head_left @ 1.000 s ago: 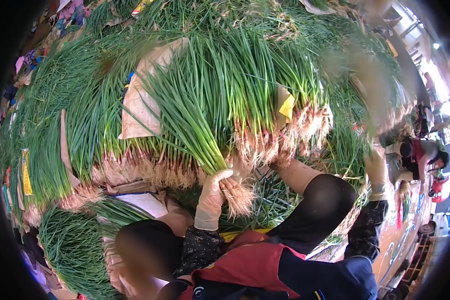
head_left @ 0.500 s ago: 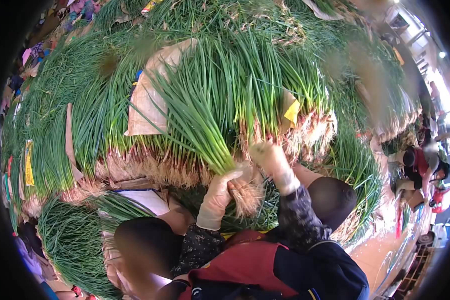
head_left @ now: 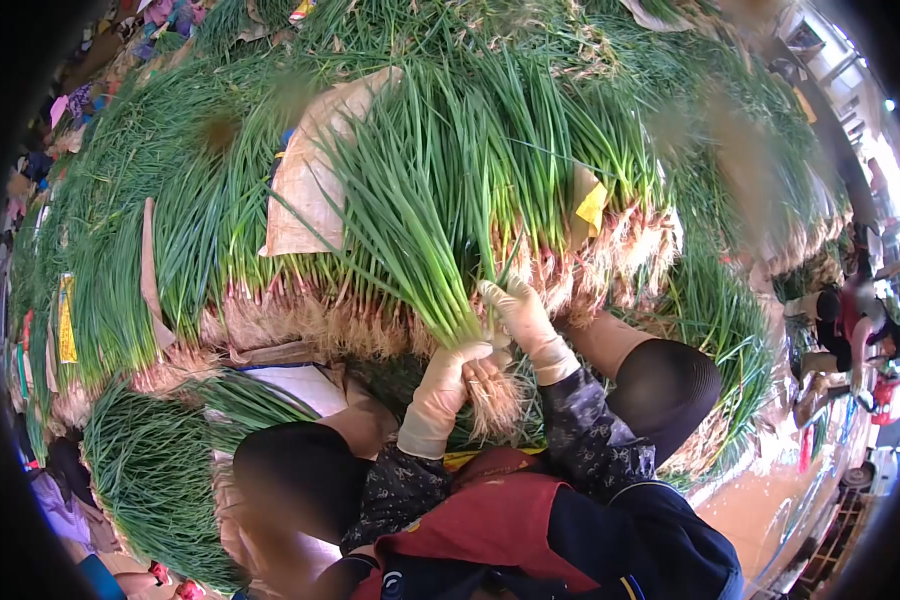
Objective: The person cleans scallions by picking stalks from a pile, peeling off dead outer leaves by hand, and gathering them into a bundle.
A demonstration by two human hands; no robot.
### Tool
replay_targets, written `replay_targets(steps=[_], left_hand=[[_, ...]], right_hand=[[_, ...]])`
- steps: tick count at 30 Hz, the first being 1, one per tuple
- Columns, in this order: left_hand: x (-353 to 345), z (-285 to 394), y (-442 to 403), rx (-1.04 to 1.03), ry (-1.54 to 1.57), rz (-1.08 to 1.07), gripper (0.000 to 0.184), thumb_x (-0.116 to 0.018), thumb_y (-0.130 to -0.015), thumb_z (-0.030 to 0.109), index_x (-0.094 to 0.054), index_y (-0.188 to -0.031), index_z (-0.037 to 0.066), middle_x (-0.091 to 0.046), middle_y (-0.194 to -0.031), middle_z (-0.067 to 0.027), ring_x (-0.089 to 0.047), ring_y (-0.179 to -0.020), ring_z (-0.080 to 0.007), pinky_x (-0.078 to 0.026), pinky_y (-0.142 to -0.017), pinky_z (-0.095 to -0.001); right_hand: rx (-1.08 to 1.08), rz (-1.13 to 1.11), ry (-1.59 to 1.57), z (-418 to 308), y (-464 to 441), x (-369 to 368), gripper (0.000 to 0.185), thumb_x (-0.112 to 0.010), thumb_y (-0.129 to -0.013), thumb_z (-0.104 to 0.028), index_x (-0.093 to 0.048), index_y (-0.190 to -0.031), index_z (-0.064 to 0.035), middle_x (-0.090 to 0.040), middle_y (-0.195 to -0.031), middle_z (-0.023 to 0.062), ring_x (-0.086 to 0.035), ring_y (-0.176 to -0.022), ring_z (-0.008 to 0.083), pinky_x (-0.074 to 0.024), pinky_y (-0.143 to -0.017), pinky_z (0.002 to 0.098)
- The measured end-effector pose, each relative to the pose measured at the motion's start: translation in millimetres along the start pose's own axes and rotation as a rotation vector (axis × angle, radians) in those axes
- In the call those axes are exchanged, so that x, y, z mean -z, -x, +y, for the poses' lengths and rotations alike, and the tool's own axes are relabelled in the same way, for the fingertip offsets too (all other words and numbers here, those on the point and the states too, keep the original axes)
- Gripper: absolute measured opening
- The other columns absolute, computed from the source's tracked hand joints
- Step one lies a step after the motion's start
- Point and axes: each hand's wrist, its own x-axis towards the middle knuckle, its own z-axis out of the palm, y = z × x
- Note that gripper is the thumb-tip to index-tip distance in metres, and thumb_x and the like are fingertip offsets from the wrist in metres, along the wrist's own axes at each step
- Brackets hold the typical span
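Observation:
My left hand (head_left: 445, 392), in a pale glove, is wrapped round the lower stems of a bunch of green onions (head_left: 432, 285). The bunch leans up and to the left, and its whitish roots (head_left: 497, 403) hang below my fingers. Close against the right side of this bunch is my right hand (head_left: 522, 318), gloved too. Its thumb and fingers are closed on a thin green onion stalk (head_left: 488, 262); the stalk's lower end is hidden behind the hand. Just beyond my hands, more green onions (head_left: 540, 190) lie in a thick row with their roots towards me.
A tan sack-like sheet (head_left: 315, 180) and a yellow tag (head_left: 591, 207) stick up among the onions. Another heap of green onions (head_left: 155, 480) lies at the lower left. On the far right a person in red (head_left: 855, 325) crouches. My bent knees flank my hands.
My right hand has come from the onion row in to the held bunch, with a stalk in its fingers. My left hand keeps its hold; the view has shifted slightly.

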Motion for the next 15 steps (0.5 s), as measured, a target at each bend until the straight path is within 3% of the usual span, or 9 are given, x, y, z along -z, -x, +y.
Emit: replay_targets(steps=[2, 3, 6, 7, 10, 11, 14, 15], left_hand=[[3.2, -10.3, -2.6, -0.070, -0.123, 0.102, 0.019, -0.067, -0.083, 0.009, -0.067, -0.100, 0.000, -0.069, -0.075, -0.0099, -0.065, -0.058, -0.0170, -0.049, -0.052, -0.0232], [10.9, -21.8, -11.2, -0.107, -0.100, 0.122, 0.016, -0.069, -0.083, 0.006, -0.067, -0.097, 0.000, -0.069, -0.074, -0.0094, -0.065, -0.055, -0.0184, -0.047, -0.048, -0.0244], [10.4, -39.5, -19.8, -0.167, -0.051, 0.193, 0.015, -0.069, -0.082, 0.004, -0.067, -0.096, -0.001, -0.069, -0.074, -0.0087, -0.065, -0.055, -0.0190, -0.046, -0.045, -0.0249], [8.9, -32.2, -14.4, -0.097, -0.048, 0.077, 0.023, -0.070, -0.083, 0.011, -0.066, -0.101, -0.002, -0.071, -0.083, -0.0099, -0.066, -0.064, -0.0176, -0.051, -0.056, -0.0256], [-5.5, -18.9, -9.5, -0.002, 0.246, 0.053, 0.022, -0.069, -0.084, 0.010, -0.067, -0.102, -0.002, -0.069, -0.085, -0.0089, -0.066, -0.073, -0.0179, -0.053, -0.068, -0.0291], [-0.8, -19.0, -13.5, 0.040, 0.302, 0.057, 0.027, -0.067, -0.085, 0.009, -0.065, -0.109, -0.004, -0.068, -0.088, -0.0096, -0.065, -0.079, -0.0197, -0.053, -0.077, -0.0320], [14.9, -23.0, -21.8, -0.023, 0.397, -0.133, 0.038, -0.064, -0.085, 0.008, -0.060, -0.120, -0.005, -0.066, -0.091, -0.0081, -0.062, -0.080, -0.0192, -0.052, -0.078, -0.0347], [14.3, -13.9, -20.1, -0.035, 0.484, -0.237, 0.044, -0.062, -0.085, 0.006, -0.055, -0.128, -0.004, -0.063, -0.091, -0.0069, -0.060, -0.079, -0.0181, -0.051, -0.077, -0.0368]], right_hand=[[0.254, 0.240, 0.598, 11.8, 1.2, -5.9, 0.029, -0.063, -0.093, -0.028, -0.067, -0.103, -0.0008, -0.066, -0.072, 0.0189, -0.066, -0.065, 0.0344, -0.0513, -0.059, 0.0418], [0.215, 0.201, 0.692, 3.4, 8.5, -5.7, 0.031, -0.061, -0.093, -0.029, -0.064, -0.099, 0.0016, -0.065, -0.077, 0.0278, -0.066, -0.078, 0.0445, -0.0522, -0.069, 0.0508], [0.251, 0.236, 0.759, 20.0, 4.5, -12.0, 0.030, -0.060, -0.093, -0.029, -0.063, -0.095, 0.0014, -0.064, -0.075, 0.0272, -0.065, -0.076, 0.0444, -0.0523, -0.068, 0.0504], [0.308, 0.251, 0.662, 34.9, -2.1, -14.7, 0.025, -0.058, -0.096, -0.026, -0.064, -0.093, -0.0015, -0.066, -0.072, 0.0207, -0.067, -0.067, 0.0379, -0.0527, -0.062, 0.0456], [-0.118, 0.130, -0.530, 42.8, -14.5, -21.2, 0.022, -0.054, -0.099, -0.022, -0.065, -0.093, -0.0045, -0.065, -0.070, 0.0093, -0.062, -0.058, 0.0251, -0.0512, -0.057, 0.0366], [-0.072, 0.091, -0.441, 39.6, -11.0, -17.0, 0.021, -0.050, -0.102, -0.020, -0.063, -0.092, -0.0069, -0.060, -0.075, 0.0002, -0.055, -0.061, 0.0132, -0.0478, -0.056, 0.0269], [-0.264, 0.108, -1.143, 61.2, -12.7, 7.6, 0.021, -0.050, -0.102, -0.022, -0.058, -0.089, -0.0083, -0.058, -0.078, -0.0012, -0.054, -0.066, 0.0117, -0.0460, -0.057, 0.0254], [-0.100, 0.136, -0.646, 69.2, -1.7, 27.7, 0.021, -0.049, -0.101, -0.022, -0.058, -0.089, -0.0076, -0.058, -0.078, 0.0010, -0.056, -0.066, 0.0141, -0.0476, -0.057, 0.0278]])
